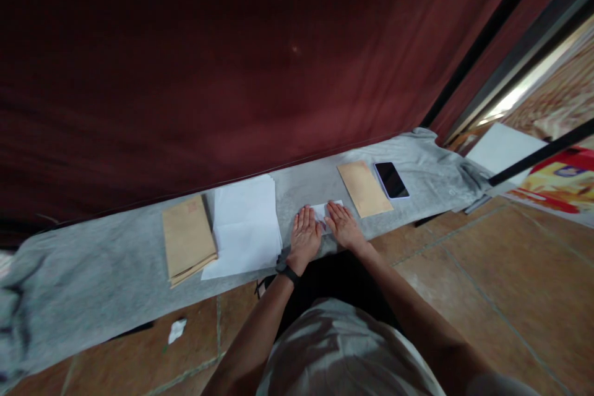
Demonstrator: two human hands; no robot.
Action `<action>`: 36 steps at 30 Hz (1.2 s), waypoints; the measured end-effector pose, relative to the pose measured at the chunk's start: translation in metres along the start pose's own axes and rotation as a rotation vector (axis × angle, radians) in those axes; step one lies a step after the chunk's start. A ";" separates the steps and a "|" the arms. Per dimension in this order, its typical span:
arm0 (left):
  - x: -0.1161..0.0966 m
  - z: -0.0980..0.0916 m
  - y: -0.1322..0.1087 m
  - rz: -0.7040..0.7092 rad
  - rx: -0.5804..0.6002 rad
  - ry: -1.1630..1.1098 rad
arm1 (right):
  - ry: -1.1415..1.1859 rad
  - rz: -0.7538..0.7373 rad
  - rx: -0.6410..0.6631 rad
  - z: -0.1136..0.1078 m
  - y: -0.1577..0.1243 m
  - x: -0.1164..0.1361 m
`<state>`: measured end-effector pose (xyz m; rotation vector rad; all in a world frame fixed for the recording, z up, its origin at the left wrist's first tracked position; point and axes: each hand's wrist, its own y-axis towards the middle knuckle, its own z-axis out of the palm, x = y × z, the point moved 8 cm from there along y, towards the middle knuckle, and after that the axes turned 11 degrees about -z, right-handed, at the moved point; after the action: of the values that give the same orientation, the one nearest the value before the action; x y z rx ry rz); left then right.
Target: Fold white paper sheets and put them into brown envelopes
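A small folded sheet of white paper lies on the grey cloth near its front edge. My left hand rests flat on the paper's left end, fingers stretched out and pointing away from me. On the right end lies my right hand, also flat with extended fingers. Part of the paper is hidden under both hands. Left of them sits a stack of white paper sheets, slightly fanned at the edge. A single brown envelope lies to the right of my right hand.
A pile of brown envelopes is left of the white sheets. Beyond the single envelope lies a phone. Grey cloth covers the narrow bench, with a dark red panel behind it. A white scrap is on the tiled floor.
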<state>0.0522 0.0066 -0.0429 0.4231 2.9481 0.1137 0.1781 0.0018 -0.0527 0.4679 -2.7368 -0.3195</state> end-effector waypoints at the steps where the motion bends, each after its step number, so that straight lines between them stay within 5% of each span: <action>1: 0.004 -0.001 0.001 -0.019 -0.002 0.005 | -0.004 0.006 -0.002 -0.001 0.000 -0.003; 9: 0.019 -0.022 0.020 -0.088 0.034 -0.026 | -0.021 0.039 0.011 -0.012 0.008 -0.025; 16: 0.021 -0.031 0.050 -0.120 0.155 -0.043 | -0.088 0.073 0.153 -0.021 0.033 -0.029; 24: 0.033 -0.036 0.059 -0.140 0.103 -0.158 | -0.047 0.061 0.166 -0.038 0.049 -0.029; 28: 0.031 -0.068 0.055 -0.138 0.019 -0.196 | 0.003 -0.003 -0.003 -0.074 0.052 -0.021; 32: 0.023 -0.121 0.043 -0.007 -0.244 -0.199 | 0.085 -0.139 -0.316 -0.118 0.042 -0.010; 36: 0.012 -0.119 0.015 0.167 -0.285 -0.082 | 0.099 -0.209 -0.348 -0.114 0.021 -0.003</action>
<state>0.0249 0.0178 0.0738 0.6130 2.7538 0.5165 0.2178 0.0037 0.0566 0.6510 -2.4688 -0.7871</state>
